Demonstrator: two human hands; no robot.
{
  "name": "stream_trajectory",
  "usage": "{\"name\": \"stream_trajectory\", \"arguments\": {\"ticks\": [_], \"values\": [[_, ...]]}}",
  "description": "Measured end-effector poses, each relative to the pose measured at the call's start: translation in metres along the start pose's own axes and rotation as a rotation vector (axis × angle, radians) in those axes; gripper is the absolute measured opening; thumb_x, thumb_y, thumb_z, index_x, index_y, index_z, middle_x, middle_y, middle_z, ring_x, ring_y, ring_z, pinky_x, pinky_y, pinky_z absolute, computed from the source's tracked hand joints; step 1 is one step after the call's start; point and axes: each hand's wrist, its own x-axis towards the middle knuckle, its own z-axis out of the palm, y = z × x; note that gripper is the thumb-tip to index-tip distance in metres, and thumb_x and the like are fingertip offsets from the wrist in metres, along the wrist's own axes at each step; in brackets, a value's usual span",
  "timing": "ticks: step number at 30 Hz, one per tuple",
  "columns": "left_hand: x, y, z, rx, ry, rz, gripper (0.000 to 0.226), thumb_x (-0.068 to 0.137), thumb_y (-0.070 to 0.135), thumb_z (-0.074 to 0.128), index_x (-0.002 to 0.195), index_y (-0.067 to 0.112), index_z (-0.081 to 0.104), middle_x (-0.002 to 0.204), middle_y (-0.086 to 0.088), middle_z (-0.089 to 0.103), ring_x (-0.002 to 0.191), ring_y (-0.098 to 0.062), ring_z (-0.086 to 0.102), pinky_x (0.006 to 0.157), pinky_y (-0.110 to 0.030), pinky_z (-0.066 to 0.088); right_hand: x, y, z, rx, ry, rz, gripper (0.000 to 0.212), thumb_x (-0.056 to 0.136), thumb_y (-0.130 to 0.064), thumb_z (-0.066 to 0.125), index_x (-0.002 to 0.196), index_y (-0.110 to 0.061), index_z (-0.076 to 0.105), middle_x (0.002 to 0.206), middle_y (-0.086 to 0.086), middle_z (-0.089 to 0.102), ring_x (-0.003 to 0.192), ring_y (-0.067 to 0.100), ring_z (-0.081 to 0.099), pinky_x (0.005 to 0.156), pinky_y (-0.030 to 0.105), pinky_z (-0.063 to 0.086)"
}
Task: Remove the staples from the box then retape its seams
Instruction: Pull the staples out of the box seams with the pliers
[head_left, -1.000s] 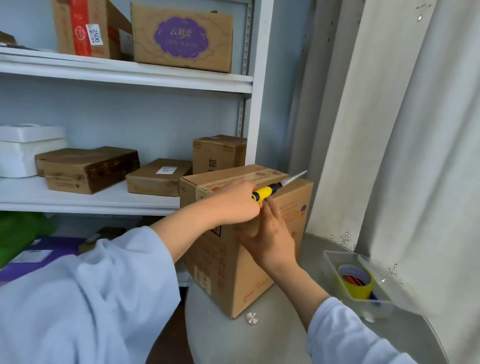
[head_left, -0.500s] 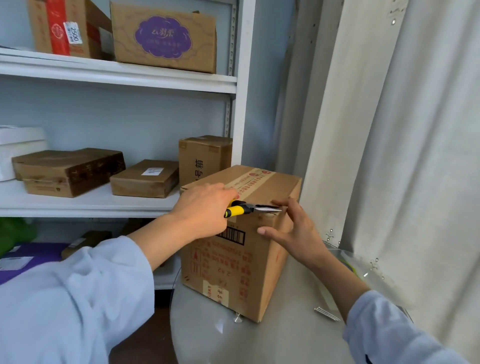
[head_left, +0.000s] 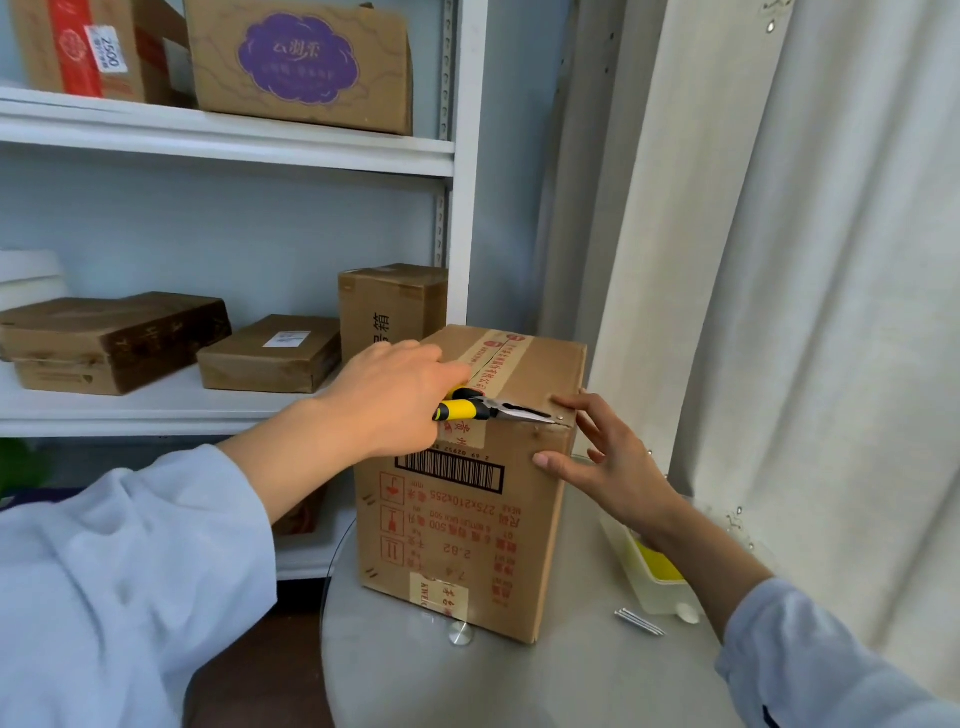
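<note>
Head view: left grip holds pliers, tips at a staple on the box. Right grip, fingers spread open, touches the box corner.

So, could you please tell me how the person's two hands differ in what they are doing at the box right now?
The left hand grips the yellow-handled pliers; the right hand holds no tool. The left hand's fingers are curled round the handles, while the right hand's are spread and fairly straight, touching the box at its near right corner. Both hands are at the box's top front edge.
</note>
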Motion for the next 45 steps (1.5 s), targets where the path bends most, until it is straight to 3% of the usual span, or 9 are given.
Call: {"name": "stream_trajectory", "arguments": {"ticks": [9, 15, 19, 22, 26, 29, 32, 39, 45], "values": [[0.003, -0.003, 0.002, -0.187, -0.109, -0.068, 0.036, 0.085, 0.016, 0.057, 0.117, 0.030, 0.050, 0.100, 0.006, 0.049, 0.093, -0.016, 0.048, 0.069, -0.028, 0.037, 0.000, 0.000, 0.001, -0.009, -0.006, -0.023, 0.059, 0.077, -0.037, 0.076, 0.128, -0.033, 0.046, 0.116, -0.042, 0.042, 0.102, -0.022, 0.046, 0.085, 0.010, 0.038], [0.009, 0.006, 0.001, -0.031, -0.047, -0.015, 0.047, 0.086, 0.019, 0.056, 0.130, 0.031, 0.044, 0.111, 0.002, 0.051, 0.104, -0.018, 0.047, 0.077, -0.029, 0.035, 0.000, 0.001, 0.001, 0.001, -0.018, -0.022, 0.060, 0.077, -0.039, 0.074, 0.129, -0.035, 0.044, 0.116, -0.041, 0.040, 0.103, -0.017, 0.046, 0.091, 0.021, 0.038], [0.014, 0.004, 0.000, 0.065, -0.032, 0.032, 0.047, 0.087, 0.024, 0.059, 0.131, 0.030, 0.044, 0.111, -0.001, 0.054, 0.104, -0.021, 0.050, 0.083, -0.034, 0.042, 0.000, 0.002, 0.001, 0.008, -0.020, -0.027, 0.059, 0.078, -0.039, 0.074, 0.129, -0.036, 0.044, 0.116, -0.043, 0.040, 0.102, -0.022, 0.045, 0.086, 0.015, 0.038], [0.016, 0.005, -0.004, 0.080, -0.044, 0.043, 0.044, 0.087, 0.026, 0.060, 0.128, 0.030, 0.045, 0.109, -0.001, 0.055, 0.099, -0.020, 0.051, 0.076, -0.032, 0.043, 0.000, 0.002, 0.002, 0.009, -0.019, -0.030, 0.059, 0.078, -0.040, 0.073, 0.129, -0.036, 0.044, 0.116, -0.044, 0.039, 0.103, -0.022, 0.045, 0.087, 0.015, 0.038], [0.001, 0.018, 0.004, -0.011, -0.079, -0.066, 0.048, 0.086, 0.014, 0.053, 0.131, 0.030, 0.044, 0.124, -0.003, 0.056, 0.090, -0.019, 0.051, 0.067, -0.029, 0.047, 0.000, 0.002, 0.003, 0.006, -0.019, -0.025, 0.059, 0.078, -0.040, 0.073, 0.129, -0.036, 0.043, 0.118, -0.043, 0.038, 0.106, -0.015, 0.046, 0.096, 0.027, 0.042], [-0.016, 0.031, 0.014, -0.053, -0.034, -0.142, 0.045, 0.085, 0.011, 0.050, 0.128, 0.023, 0.043, 0.124, -0.007, 0.057, 0.089, -0.022, 0.054, 0.063, -0.030, 0.043, -0.002, 0.001, 0.005, 0.019, -0.016, -0.029, 0.060, 0.078, -0.042, 0.073, 0.129, -0.037, 0.043, 0.123, -0.039, 0.041, 0.114, -0.006, 0.045, 0.103, 0.038, 0.044], [-0.022, 0.041, 0.018, -0.062, 0.006, -0.206, 0.047, 0.086, 0.012, 0.050, 0.132, 0.021, 0.039, 0.125, -0.008, 0.057, 0.099, -0.025, 0.057, 0.065, -0.031, 0.041, -0.003, 0.000, 0.005, 0.023, -0.010, -0.033, 0.059, 0.078, -0.040, 0.073, 0.129, -0.037, 0.044, 0.123, -0.038, 0.042, 0.118, -0.003, 0.043, 0.104, 0.044, 0.044], [-0.024, 0.043, 0.017, -0.087, -0.040, -0.235, 0.046, 0.086, 0.013, 0.050, 0.130, 0.020, 0.040, 0.118, -0.007, 0.058, 0.087, -0.020, 0.051, 0.064, -0.031, 0.043, -0.003, -0.001, 0.007, 0.020, -0.004, -0.039, 0.058, 0.080, -0.037, 0.073, 0.130, -0.035, 0.043, 0.118, -0.040, 0.039, 0.116, -0.004, 0.041, 0.103, 0.034, 0.042], [-0.010, 0.028, -0.006, 0.065, -0.047, -0.153, 0.046, 0.085, 0.016, 0.052, 0.130, 0.024, 0.044, 0.108, -0.004, 0.054, 0.095, -0.022, 0.050, 0.069, -0.032, 0.042, -0.001, 0.000, 0.007, 0.012, -0.005, -0.039, 0.060, 0.080, -0.040, 0.072, 0.131, -0.035, 0.042, 0.119, -0.041, 0.039, 0.115, -0.005, 0.043, 0.101, 0.031, 0.043]]}}
